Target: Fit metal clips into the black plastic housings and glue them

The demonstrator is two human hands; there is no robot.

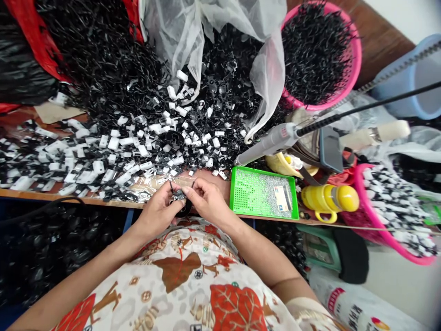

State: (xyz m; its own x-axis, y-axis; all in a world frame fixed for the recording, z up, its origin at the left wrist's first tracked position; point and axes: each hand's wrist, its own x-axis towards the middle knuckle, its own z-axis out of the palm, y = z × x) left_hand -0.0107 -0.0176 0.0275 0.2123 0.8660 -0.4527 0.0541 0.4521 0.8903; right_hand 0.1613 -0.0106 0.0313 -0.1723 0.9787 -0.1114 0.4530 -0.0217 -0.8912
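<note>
Head view: the left hand (158, 209) and right hand (206, 200) meet at the near edge of the counter (103, 201), each grip pinched on 1 small black part (179, 196) held between the fingertips. Much seems left to do: a wide heap of loose black and white pieces (103, 156) lies just beyond, while the pink basket (372, 225) at right holds some black-and-white pieces.
</note>
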